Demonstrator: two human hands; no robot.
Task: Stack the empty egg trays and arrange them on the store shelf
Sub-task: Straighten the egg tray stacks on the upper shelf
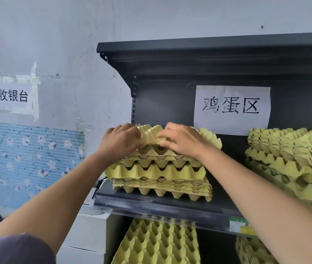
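Observation:
A stack of several yellow-green pulp egg trays (pixel 161 172) stands on the dark metal store shelf (pixel 170 206), at its left end. The top tray (pixel 210 138) of that stack lies under both my hands. My left hand (pixel 121 139) grips its near left edge, fingers curled over the rim. My right hand (pixel 181 139) presses on its near middle, fingers curled over the front edge. A second, taller stack of trays (pixel 288 149) fills the shelf's right side. More trays (pixel 159 242) lie on the level below.
A white paper sign (pixel 232 109) hangs on the shelf's back panel between the stacks. The shelf's top board (pixel 208 46) overhangs. Left of the shelf are a wall with another paper sign (pixel 13 95), blue patterned paper (pixel 27 161), and white boxes (pixel 92 235) below.

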